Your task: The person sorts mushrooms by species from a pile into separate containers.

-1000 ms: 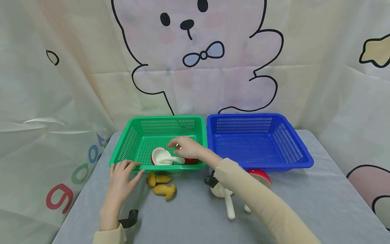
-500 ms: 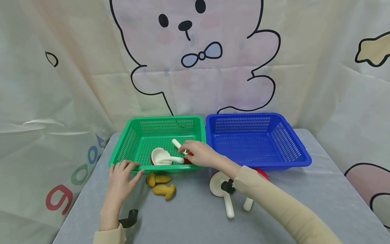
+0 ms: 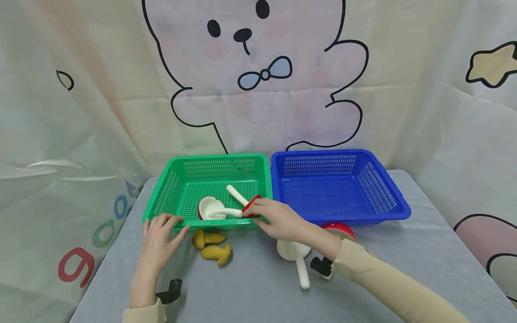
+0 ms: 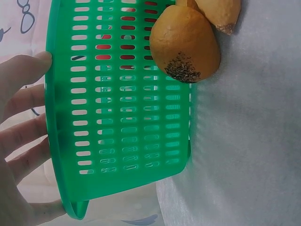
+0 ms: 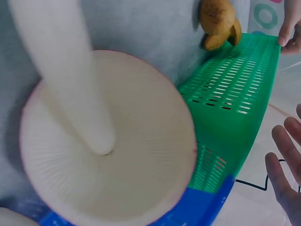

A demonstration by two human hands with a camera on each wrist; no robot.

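My left hand (image 3: 159,240) grips the front-left rim of the green basket (image 3: 161,188), thumb outside and fingers over the rim, as the left wrist view (image 4: 23,127) also shows. At the basket's front-right rim is my right hand (image 3: 278,220), its fingers (image 5: 287,141) spread apart in the right wrist view with nothing between them. Close by its fingertips, a toy mushroom with a white stem (image 3: 237,195) and red cap (image 3: 251,204) leans inside the basket. To its left lies another toy mushroom (image 3: 212,208) with its pale underside up.
Two brown toy mushrooms (image 3: 216,253) lie before the green basket. A blue basket (image 3: 387,197) stands beside it on the right. In front of that lie a pale-stemmed mushroom (image 3: 302,271) and a red-capped one (image 3: 339,229), partly behind my right forearm.
My right hand has drawn back from inside the green basket to its front-right rim. The white-stemmed mushroom has come into sight there, out of its fingers. My left hand stays put.
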